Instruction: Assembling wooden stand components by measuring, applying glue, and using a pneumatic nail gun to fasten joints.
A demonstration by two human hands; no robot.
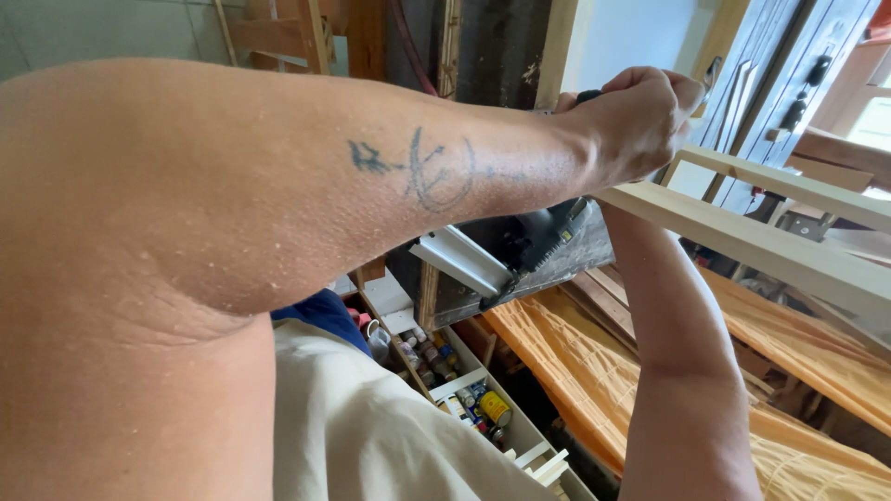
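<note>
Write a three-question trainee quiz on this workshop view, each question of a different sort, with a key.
1. True or false: the left hand is closed in a fist around a dark handle.
2. The pale wooden frame lies: A) beside that fist, B) on the floor, C) in the shelf tray.
3. Fill in: small cans and bottles sit in the white ___ below.

Key: 1 true; 2 A; 3 tray. The right hand is hidden behind the frame.

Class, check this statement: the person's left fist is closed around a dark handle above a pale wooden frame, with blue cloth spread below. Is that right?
Not quite. The head view shows the cloth below is orange, not blue. The rest stands: the left fist is closed around a dark handle above the pale wooden frame.
</note>
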